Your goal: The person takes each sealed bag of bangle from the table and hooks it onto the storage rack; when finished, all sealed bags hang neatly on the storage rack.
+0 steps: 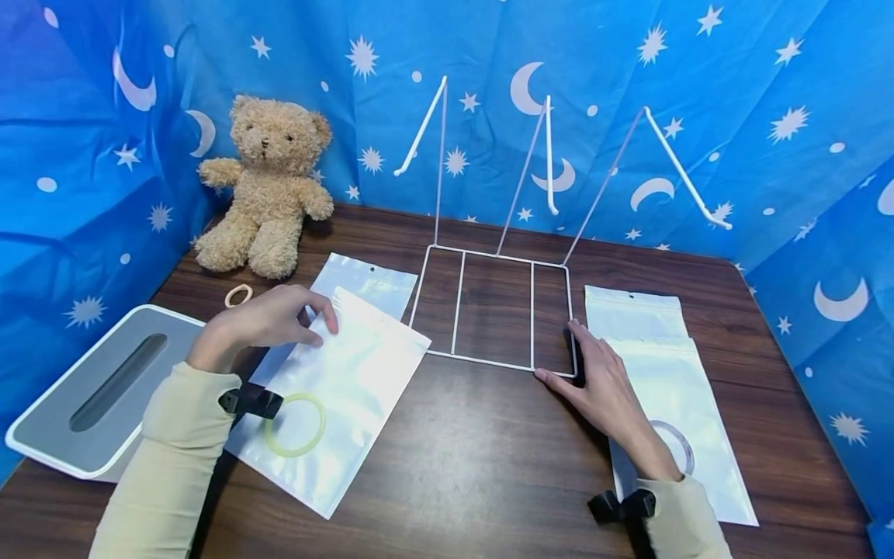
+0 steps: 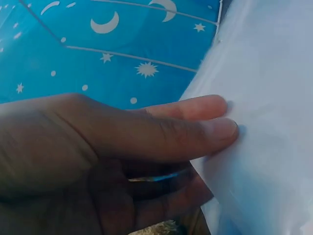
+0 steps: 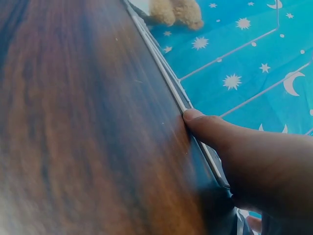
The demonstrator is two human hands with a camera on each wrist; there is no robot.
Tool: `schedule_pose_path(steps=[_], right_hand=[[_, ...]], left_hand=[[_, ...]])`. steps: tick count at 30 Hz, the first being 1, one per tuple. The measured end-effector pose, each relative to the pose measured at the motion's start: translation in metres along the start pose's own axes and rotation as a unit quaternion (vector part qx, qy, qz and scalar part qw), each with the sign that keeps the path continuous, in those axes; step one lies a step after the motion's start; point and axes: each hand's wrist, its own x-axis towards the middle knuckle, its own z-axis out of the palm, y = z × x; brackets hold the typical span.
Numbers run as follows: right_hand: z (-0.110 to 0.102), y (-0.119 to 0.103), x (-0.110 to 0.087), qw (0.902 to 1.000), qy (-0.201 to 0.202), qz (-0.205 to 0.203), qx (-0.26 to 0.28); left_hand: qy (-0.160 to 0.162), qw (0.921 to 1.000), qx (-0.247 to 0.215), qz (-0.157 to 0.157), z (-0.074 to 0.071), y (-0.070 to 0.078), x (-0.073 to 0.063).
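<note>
My left hand (image 1: 268, 320) hovers over the upper end of a white zip bag (image 1: 349, 404) on the left. Its thumb and forefinger reach the bag surface, slightly apart, as the left wrist view shows. A yellow-green ring (image 1: 323, 431) lies on or in this bag, partly behind the wrist strap. My right hand (image 1: 609, 388) holds the front right corner of a white wire rack (image 1: 489, 362). There the thumb presses the front wire (image 3: 168, 83) and the forefinger lies along the side wire. Three bent arms rise from the rack's back.
More white bags (image 1: 670, 388) lie on the right, one with a greyish ring (image 1: 687, 450). Beneath the left bag is another bag (image 1: 370, 276). A teddy bear (image 1: 272, 186), a small beige ring (image 1: 238, 296) and a grey-topped white box (image 1: 105, 380) stand left. Blue fabric (image 1: 608, 46) encloses the table.
</note>
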Motion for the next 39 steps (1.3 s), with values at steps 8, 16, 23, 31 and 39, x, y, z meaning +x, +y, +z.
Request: schedule_pose_path(steps=[8,16,23,31,39], right_hand=[[0.0,-0.002,0.0,1.0,-0.006,0.003,-0.005],[-0.001,-0.001,-0.001,0.9999,0.002,-0.002,-0.01],[0.0,-0.001,-0.002,0.9999,0.004,-0.01,-0.011],[0.0,0.002,-0.003,0.9997,0.011,-0.012,-0.017],[0.001,0.003,-0.003,0.9998,0.012,-0.013,-0.011]], left_hand=[[0.006,0.999,-0.042,0.013,-0.01,0.003,-0.007],[0.081,0.9835,-0.118,0.111,-0.025,0.046,-0.029],[0.228,0.8984,-0.268,0.263,-0.022,0.077,-0.034],[0.43,0.762,-0.388,0.289,-0.017,0.103,-0.018],[0.483,0.711,-0.435,0.27,-0.016,0.103,-0.002]])
